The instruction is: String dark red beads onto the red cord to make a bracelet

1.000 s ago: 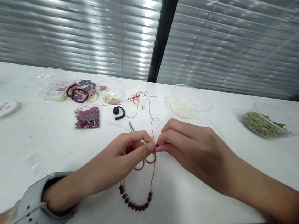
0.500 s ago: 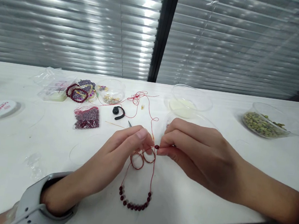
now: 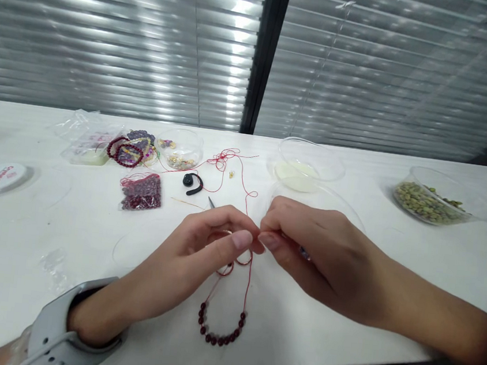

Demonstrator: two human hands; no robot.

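Observation:
My left hand [image 3: 206,248] is closed, its fingertips meeting those of my right hand [image 3: 314,254] over the red thread [image 3: 248,282]. My right thumb and forefinger are pinched together at the thread; the small dark red bead there is hidden. Something small and shiny [image 3: 304,253] shows under my right fingers. Below hangs a curved row of dark red beads [image 3: 220,341] strung on the thread. Scissors with copper-coloured handles [image 3: 225,270] are partly covered by my left hand, which may or may not grip them; their tip [image 3: 210,202] shows beyond it.
Left of my hands are a bag of dark red beads [image 3: 142,193], a black earpiece [image 3: 193,183] and finished bracelets [image 3: 125,154]. A tangle of red thread [image 3: 226,158] and clear tubs [image 3: 311,155] are at the back. A tub of green pieces [image 3: 430,203] stands right.
My left fingers have moved right to meet my right fingertips, covering the bead that showed between the hands. The beaded strand has shifted slightly, its left side moving inward.

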